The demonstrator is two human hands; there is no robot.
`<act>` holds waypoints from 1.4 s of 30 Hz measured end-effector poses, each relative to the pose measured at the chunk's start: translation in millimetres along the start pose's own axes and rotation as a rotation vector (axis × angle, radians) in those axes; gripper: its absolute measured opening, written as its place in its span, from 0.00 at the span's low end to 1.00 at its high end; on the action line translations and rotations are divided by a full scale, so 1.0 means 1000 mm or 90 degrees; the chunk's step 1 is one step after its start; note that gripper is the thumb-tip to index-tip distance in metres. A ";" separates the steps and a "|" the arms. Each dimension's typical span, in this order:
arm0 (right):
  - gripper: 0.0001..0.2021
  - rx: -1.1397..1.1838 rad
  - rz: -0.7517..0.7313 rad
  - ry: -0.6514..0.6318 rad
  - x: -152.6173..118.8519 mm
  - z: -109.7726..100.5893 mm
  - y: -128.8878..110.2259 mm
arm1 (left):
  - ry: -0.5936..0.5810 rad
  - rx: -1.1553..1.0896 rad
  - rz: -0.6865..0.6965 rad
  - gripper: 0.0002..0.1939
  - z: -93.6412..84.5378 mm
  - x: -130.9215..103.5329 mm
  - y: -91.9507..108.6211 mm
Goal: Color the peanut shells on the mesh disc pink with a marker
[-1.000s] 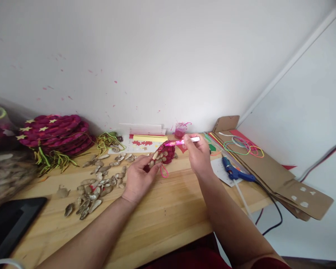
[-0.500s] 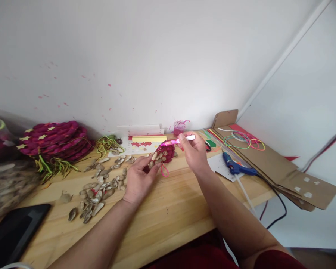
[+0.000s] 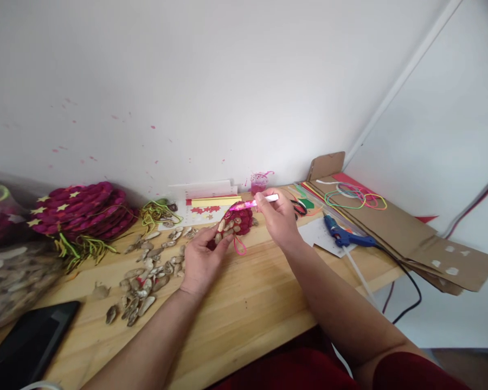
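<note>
My left hand (image 3: 205, 257) grips the near left edge of a peanut-shell ornament (image 3: 243, 223) above the wooden table. Part of the ornament is magenta, while the shells near my fingers are bare tan. A pink loop of cord (image 3: 239, 246) hangs from its lower side. My right hand (image 3: 280, 218) is closed around a paintbrush (image 3: 246, 205) with a white handle, stained pink toward the tip. The brush tip meets the ornament's upper left, among the shells. Behind my right hand stands a clear cup (image 3: 259, 183) with pink paint in it.
Loose peanut shells (image 3: 146, 276) lie left of my left hand. Farther left are a stack of magenta star-decorated pieces (image 3: 85, 208), a bag of shells (image 3: 14, 276) and a black tablet (image 3: 30, 341). A blue glue gun (image 3: 345, 235) and cardboard (image 3: 390, 233) lie right.
The brush has shifted slightly left and down along the ornament, with my right hand following. The camera view has tilted a little. Both hands keep their holds.
</note>
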State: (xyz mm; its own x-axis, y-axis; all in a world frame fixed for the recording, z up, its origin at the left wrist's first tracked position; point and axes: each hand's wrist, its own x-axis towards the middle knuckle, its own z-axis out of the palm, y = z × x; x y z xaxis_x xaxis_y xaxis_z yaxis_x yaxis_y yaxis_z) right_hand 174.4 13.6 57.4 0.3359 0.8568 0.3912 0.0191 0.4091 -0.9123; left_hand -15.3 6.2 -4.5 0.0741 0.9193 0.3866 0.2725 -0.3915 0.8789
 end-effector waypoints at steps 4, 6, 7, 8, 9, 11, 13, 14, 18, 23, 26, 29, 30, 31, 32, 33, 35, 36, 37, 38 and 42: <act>0.18 0.008 0.015 -0.001 0.002 0.000 0.004 | -0.004 -0.028 -0.038 0.15 0.000 0.001 -0.001; 0.18 0.006 0.020 0.002 0.003 0.000 0.004 | -0.009 -0.047 -0.058 0.14 0.000 0.002 -0.002; 0.18 0.003 0.021 0.002 0.004 0.000 0.004 | -0.011 -0.058 -0.066 0.14 0.000 0.002 -0.002; 0.18 0.000 0.020 0.000 0.004 0.000 0.004 | -0.014 -0.069 -0.073 0.14 0.000 0.002 -0.002; 0.18 -0.005 0.016 -0.003 0.004 0.000 0.004 | -0.017 -0.082 -0.079 0.15 0.000 0.003 -0.002; 0.17 -0.025 0.001 -0.011 0.002 0.000 0.004 | -0.028 -0.118 -0.094 0.16 0.001 0.002 0.000; 0.15 -0.066 -0.028 -0.017 -0.001 0.001 0.003 | -0.045 -0.168 -0.115 0.18 0.001 0.001 0.004; 0.14 -0.096 -0.050 -0.018 -0.004 0.002 0.002 | -0.054 -0.193 -0.129 0.18 0.001 0.001 0.006; 0.08 -0.256 -0.233 -0.031 -0.015 0.006 -0.001 | -0.065 -0.272 -0.200 0.20 0.001 -0.001 0.011; 0.06 -0.291 -0.337 -0.059 -0.021 0.007 -0.004 | -0.043 -0.341 -0.263 0.22 0.003 -0.001 0.015; 0.06 -0.273 -0.304 -0.063 -0.019 0.006 -0.004 | -0.036 -0.407 -0.298 0.23 0.004 0.000 0.018; 0.08 -0.263 -0.243 -0.055 -0.016 0.004 -0.003 | -0.045 -0.444 -0.311 0.23 0.005 0.000 0.019; 0.08 -0.260 -0.227 -0.047 -0.015 0.004 -0.002 | -0.050 -0.451 -0.313 0.23 0.005 0.000 0.020; 0.08 -0.256 -0.216 -0.041 -0.015 0.003 -0.002 | -0.053 -0.457 -0.315 0.23 0.005 0.000 0.019; 0.08 -0.250 -0.209 -0.037 -0.014 0.003 -0.001 | -0.056 -0.461 -0.317 0.23 0.005 0.000 0.019; 0.09 -0.242 -0.204 -0.036 -0.014 0.003 -0.001 | -0.058 -0.462 -0.318 0.23 0.005 0.000 0.019; 0.09 -0.225 -0.191 -0.044 -0.014 0.003 -0.002 | -0.059 -0.461 -0.322 0.23 0.005 -0.001 0.020; 0.09 -0.221 -0.187 -0.048 -0.014 0.003 -0.002 | -0.058 -0.459 -0.322 0.23 0.005 -0.001 0.020; 0.09 -0.224 -0.186 -0.048 -0.015 0.003 -0.002 | -0.056 -0.456 -0.320 0.24 0.005 -0.001 0.020; 0.09 -0.229 -0.187 -0.045 -0.015 0.004 -0.003 | -0.053 -0.452 -0.319 0.24 0.004 -0.001 0.020; 0.09 -0.225 -0.184 -0.035 -0.014 0.004 -0.003 | -0.060 -0.436 -0.311 0.23 0.004 -0.001 0.018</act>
State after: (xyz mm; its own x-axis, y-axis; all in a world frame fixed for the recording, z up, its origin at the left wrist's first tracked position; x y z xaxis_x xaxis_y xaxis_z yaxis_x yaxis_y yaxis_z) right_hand 166.1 1.6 55.3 0.2189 0.7429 0.6326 0.4283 0.5094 -0.7464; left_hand -6.7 -1.4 10.1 0.1870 0.9792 -0.0784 -0.3449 0.1402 0.9281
